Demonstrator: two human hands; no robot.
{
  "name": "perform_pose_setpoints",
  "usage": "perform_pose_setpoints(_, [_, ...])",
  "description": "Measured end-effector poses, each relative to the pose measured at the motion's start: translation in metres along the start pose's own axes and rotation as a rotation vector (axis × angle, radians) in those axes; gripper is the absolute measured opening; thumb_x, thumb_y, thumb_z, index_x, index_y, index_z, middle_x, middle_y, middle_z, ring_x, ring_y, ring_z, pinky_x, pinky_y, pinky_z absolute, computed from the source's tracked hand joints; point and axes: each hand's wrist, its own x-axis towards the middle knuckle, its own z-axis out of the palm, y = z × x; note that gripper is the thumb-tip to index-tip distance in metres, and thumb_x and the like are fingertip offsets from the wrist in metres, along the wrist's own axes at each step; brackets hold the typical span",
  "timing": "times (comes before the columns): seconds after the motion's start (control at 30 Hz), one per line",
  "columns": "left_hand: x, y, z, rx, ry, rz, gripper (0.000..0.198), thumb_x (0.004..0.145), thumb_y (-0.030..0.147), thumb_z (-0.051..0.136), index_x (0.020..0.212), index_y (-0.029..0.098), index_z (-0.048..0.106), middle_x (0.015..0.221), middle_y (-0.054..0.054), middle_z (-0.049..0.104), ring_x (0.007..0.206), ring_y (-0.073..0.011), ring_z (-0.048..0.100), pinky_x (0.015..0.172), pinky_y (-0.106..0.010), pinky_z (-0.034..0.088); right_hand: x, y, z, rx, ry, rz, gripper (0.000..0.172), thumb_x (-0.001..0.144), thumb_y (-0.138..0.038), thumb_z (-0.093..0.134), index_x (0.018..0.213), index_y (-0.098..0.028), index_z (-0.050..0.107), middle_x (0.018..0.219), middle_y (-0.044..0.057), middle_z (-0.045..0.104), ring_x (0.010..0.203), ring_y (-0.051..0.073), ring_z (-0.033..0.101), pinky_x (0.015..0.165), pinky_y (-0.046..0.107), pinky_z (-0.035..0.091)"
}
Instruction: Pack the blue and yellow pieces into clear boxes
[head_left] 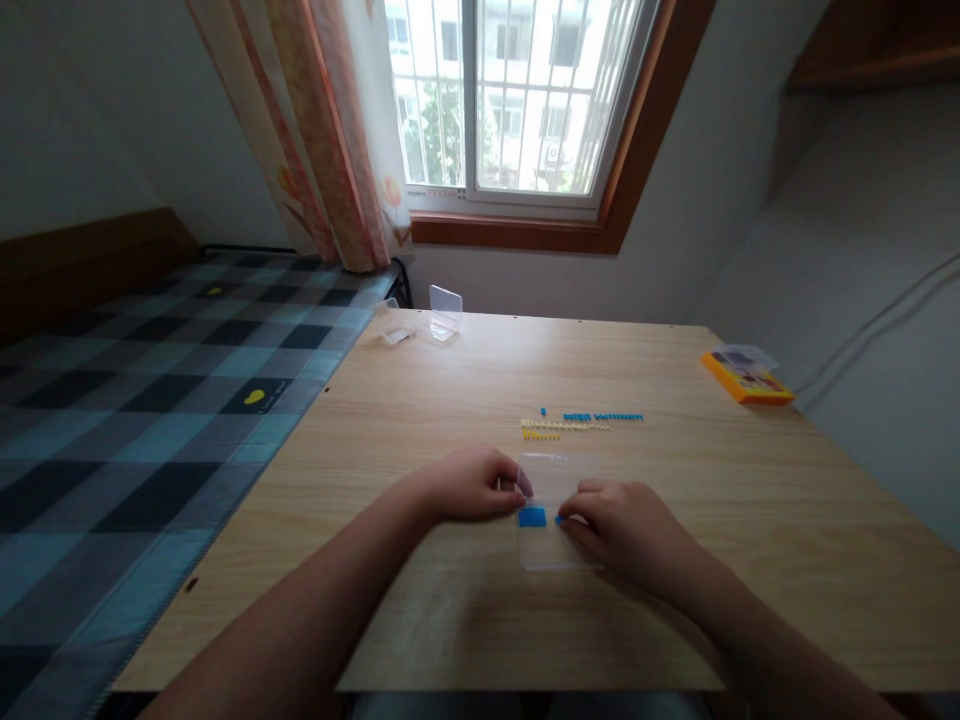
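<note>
Blue block [532,517]: flat, on clear plate [551,550], between the hands. Right hand [630,520]: finger and thumb pinched on small blue piece [558,520]. Left hand [480,485]: fingertips at plate's left side, near block; grip cannot be told. Writing: small lettering [271,404] by yellow heart [255,397] on checked bedding [187,420], illegible; orange box [739,383], print too small to read. Surface: wood-grain table [660,370]; blue row [619,417], cream row [570,427], yellow row [541,436] beyond plate. Room: barred window [532,120], floral curtain [330,150], pale wall [675,180].
</note>
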Motion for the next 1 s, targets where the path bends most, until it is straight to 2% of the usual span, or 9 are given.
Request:
perform_pose_setpoints(0.2, [0.001,0.0,0.0,0.001,0.003,-0.009,0.031,0.079,0.021,0.062,0.103,0.019,0.081,0.072,0.0,0.071,0.066,-0.0142,0.058,0.058,-0.024,0.038,0.001,0.001,0.004,-0.021,0.055,-0.013,0.023,0.095,-0.023,0.058,0.091,-0.026,0.081,0.088,0.003,0.076,0.077,0.019,0.07,0.067,0.028,0.042])
perform_pose_setpoints(0.43, [0.001,-0.001,0.001,-0.004,0.0,0.001,0.031,0.079,0.022,0.062,0.103,0.019,0.081,0.075,0.0,0.072,0.068,-0.0144,0.059,0.06,-0.023,0.04,-0.002,0.01,0.0,-0.015,0.081,-0.144,0.024,0.097,-0.022,0.058,0.09,-0.026,0.08,0.086,0.002,0.077,0.071,0.016,0.067,0.064,0.027,0.039])
perform_pose_setpoints(0.7, [0.0,0.0,0.0,-0.001,0.004,-0.008,0.031,0.081,0.023,0.061,0.103,0.018,0.081,0.069,0.001,0.067,0.064,-0.0129,0.056,0.057,-0.022,0.038,-0.001,0.011,-0.005,-0.026,0.059,-0.142,0.022,0.094,-0.019,0.06,0.087,-0.024,0.08,0.085,0.002,0.077,0.07,0.015,0.067,0.063,0.027,0.037])
perform_pose_setpoints(1.0, [-0.001,0.002,0.0,-0.009,0.0,-0.013,0.027,0.08,0.023,0.061,0.098,0.018,0.081,0.069,0.001,0.067,0.063,-0.0127,0.054,0.056,-0.022,0.037,0.001,0.008,-0.001,-0.031,0.05,-0.148,0.024,0.096,-0.021,0.057,0.084,-0.024,0.078,0.082,0.001,0.075,0.069,0.015,0.065,0.063,0.027,0.035])
